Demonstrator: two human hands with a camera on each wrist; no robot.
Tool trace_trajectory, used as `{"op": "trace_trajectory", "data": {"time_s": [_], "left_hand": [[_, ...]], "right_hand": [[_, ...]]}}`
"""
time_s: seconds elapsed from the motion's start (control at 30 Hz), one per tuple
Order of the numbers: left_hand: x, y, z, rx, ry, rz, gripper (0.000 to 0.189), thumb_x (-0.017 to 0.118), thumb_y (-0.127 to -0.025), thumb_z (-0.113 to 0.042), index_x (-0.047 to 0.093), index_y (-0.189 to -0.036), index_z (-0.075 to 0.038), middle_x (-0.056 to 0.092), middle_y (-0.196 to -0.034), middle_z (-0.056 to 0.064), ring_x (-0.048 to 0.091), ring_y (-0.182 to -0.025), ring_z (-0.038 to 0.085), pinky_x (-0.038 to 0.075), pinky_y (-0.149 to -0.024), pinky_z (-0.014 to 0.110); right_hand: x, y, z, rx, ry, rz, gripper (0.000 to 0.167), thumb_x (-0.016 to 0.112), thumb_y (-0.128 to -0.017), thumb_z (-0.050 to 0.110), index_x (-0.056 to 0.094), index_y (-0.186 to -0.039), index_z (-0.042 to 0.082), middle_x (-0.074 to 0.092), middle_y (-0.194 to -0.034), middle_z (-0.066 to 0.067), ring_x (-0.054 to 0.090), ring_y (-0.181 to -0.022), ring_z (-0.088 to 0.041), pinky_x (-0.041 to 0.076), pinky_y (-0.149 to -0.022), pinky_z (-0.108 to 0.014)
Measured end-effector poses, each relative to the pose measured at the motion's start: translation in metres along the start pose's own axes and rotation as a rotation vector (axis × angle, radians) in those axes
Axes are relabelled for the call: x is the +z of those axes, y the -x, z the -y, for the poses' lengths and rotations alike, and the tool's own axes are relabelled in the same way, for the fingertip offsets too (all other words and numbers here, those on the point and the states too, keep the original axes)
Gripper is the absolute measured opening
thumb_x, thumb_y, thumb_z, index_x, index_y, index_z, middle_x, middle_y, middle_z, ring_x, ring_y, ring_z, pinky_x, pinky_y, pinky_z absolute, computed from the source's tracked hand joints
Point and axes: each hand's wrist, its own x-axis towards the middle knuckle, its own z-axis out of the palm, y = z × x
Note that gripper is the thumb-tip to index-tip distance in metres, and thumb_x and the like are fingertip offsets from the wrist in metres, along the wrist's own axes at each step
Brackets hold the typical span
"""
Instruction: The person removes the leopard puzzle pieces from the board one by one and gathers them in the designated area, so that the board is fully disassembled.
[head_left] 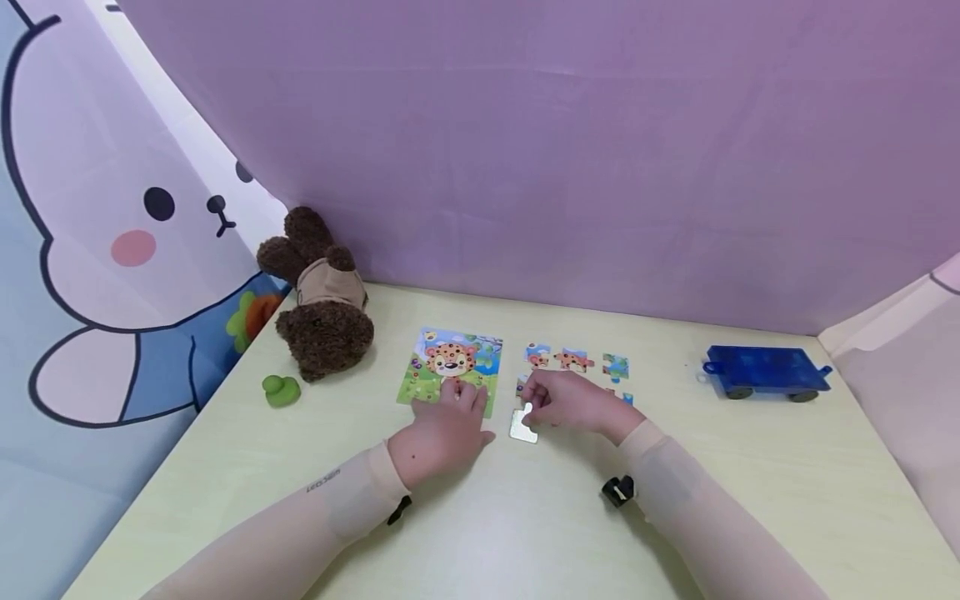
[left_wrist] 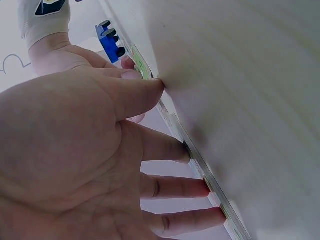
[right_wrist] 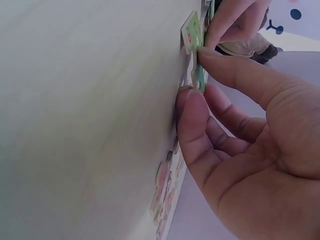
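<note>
A: Left hand [head_left: 442, 433], centre of the head view?

B: Flat on the lower edge of the colourful rectangular leopard jigsaw board [head_left: 452, 364]. Fingers straight and spread in the left wrist view, tips pressing the board's edge, gripping nothing.

A: Right hand [head_left: 572, 403]?

B: Just right of the board. Thumb and forefinger pinch a small pale jigsaw piece [head_left: 522, 426], tilted up off the light yellow-green wooden tabletop [head_left: 750, 492]; one lower finger rests on the tabletop. The right wrist view shows a green printed face on the piece.

A: Loose pieces?

B: At least 3 small printed cardboard pieces [head_left: 573, 360] in a row just above the right hand, more partly hidden under it.

A: Surroundings?

B: Brown plush bear [head_left: 318, 304] left of the board, small green rubber duck [head_left: 281, 390] at its lower left, blue plastic toy wagon [head_left: 765, 372] far right. Lilac fabric backdrop [head_left: 570, 142] behind.
</note>
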Motion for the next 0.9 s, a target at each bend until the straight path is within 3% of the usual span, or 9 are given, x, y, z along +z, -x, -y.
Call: {"op": "trace_trajectory", "data": {"time_s": [0.4, 0.73, 0.9], "left_hand": [[0.0016, -0.0006, 0.0020, 0.002, -0.005, -0.004, 0.077, 0.043, -0.110, -0.062, 0.029, -0.171, -0.017, 0.041, -0.168, 0.009, 0.037, -0.154, 0.038, 0.055, -0.104, 0.073], [0.0015, -0.0001, 0.0009, -0.001, -0.024, -0.010, 0.076, 0.043, -0.110, -0.062, 0.030, -0.171, -0.018, 0.042, -0.166, 0.009, 0.039, -0.153, 0.037, 0.056, -0.103, 0.072], [0.0018, -0.0010, 0.0010, 0.018, -0.044, -0.029, 0.073, 0.043, -0.111, -0.058, 0.032, -0.170, -0.016, 0.045, -0.164, 0.010, 0.042, -0.151, 0.037, 0.058, -0.099, 0.071]], "right_hand": [[0.0035, 0.0006, 0.0007, -0.032, 0.031, -0.042, 0.025, 0.083, -0.092, 0.011, 0.071, -0.114, 0.011, 0.071, -0.109, -0.001, 0.063, -0.100, -0.016, 0.059, -0.095, -0.036], [0.0044, 0.0019, 0.0020, -0.036, 0.033, -0.054, 0.026, 0.083, -0.093, 0.011, 0.069, -0.114, 0.011, 0.070, -0.107, -0.001, 0.063, -0.098, -0.016, 0.059, -0.093, -0.034], [0.0022, 0.0034, 0.0087, -0.064, 0.019, -0.112, 0.019, 0.081, -0.097, 0.024, 0.068, -0.109, 0.016, 0.069, -0.099, 0.002, 0.061, -0.090, -0.015, 0.057, -0.082, -0.030]]}}
